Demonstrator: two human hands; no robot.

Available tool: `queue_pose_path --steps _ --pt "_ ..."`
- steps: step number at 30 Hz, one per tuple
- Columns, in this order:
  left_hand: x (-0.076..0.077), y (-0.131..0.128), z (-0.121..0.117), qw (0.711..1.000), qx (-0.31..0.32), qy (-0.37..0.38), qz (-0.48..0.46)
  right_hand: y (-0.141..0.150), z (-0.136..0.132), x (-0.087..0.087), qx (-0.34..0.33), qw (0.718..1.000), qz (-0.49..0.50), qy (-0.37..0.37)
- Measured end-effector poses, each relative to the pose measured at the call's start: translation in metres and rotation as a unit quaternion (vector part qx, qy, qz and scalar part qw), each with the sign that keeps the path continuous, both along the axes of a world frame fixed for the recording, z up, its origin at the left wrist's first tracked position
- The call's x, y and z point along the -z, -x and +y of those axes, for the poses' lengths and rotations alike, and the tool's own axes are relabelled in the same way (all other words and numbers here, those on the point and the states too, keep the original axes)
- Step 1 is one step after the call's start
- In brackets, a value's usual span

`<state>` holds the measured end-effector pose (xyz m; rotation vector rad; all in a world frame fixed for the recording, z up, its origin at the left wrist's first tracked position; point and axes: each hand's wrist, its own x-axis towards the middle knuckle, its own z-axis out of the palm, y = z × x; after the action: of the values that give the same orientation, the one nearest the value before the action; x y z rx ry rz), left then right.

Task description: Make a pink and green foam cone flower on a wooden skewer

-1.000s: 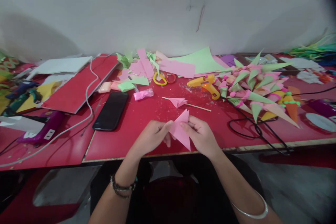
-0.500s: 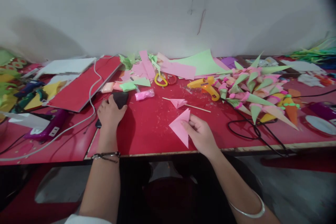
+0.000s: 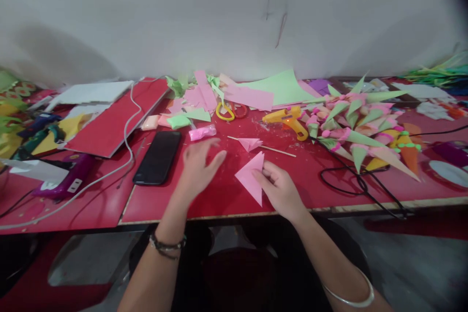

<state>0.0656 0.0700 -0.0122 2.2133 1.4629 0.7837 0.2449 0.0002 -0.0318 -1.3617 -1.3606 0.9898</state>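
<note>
My right hand pinches a folded pink paper triangle by its right side, over the red table near its front edge. My left hand is in the air to the left of it, fingers apart and slightly blurred, with nothing in them. Beside that hand a black phone lies flat on the table. Just beyond the triangle rests a thin wooden stick with a small folded pink paper piece on it.
A yellow glue gun lies at the right, its black cord looping to the table edge. Farther right is a heap of paper cones. Scissors, paper scraps and small clay packets lie at the back. A red board stands left.
My left hand has let go of the phone and moved right, toward the paper triangle. The phone now shows whole. My right hand keeps its hold on the triangle, nearly still.
</note>
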Motion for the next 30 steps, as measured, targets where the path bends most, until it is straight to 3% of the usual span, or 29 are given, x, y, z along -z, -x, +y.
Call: queue_pose_path --steps 2,5,12,16,19,23,30 --pt "-0.002 -0.015 -0.012 0.982 0.124 0.112 -0.084 0.001 0.000 0.000 -0.004 1.000 0.001 0.000" --pt "-0.002 -0.025 -0.024 0.963 0.190 0.162 -0.098 0.002 -0.001 -0.002 -0.013 1.000 0.008 0.001" --pt "-0.004 -0.026 -0.030 0.954 0.198 0.192 -0.117 0.003 -0.005 -0.007 -0.024 0.998 0.051 0.005" --pt "-0.007 -0.022 -0.030 0.942 0.176 0.229 -0.171 0.001 -0.006 -0.007 0.006 0.996 0.009 -0.092" --pt "-0.007 -0.018 -0.029 0.922 0.170 0.282 -0.206 -0.002 -0.005 -0.009 -0.049 0.983 -0.076 -0.157" --pt "-0.010 -0.013 -0.029 0.901 0.197 0.318 -0.219 -0.005 -0.005 -0.013 -0.109 0.971 -0.104 -0.185" --pt "-0.014 -0.011 -0.030 0.888 0.275 0.322 -0.179 -0.006 -0.005 -0.015 -0.068 0.982 -0.079 -0.158"
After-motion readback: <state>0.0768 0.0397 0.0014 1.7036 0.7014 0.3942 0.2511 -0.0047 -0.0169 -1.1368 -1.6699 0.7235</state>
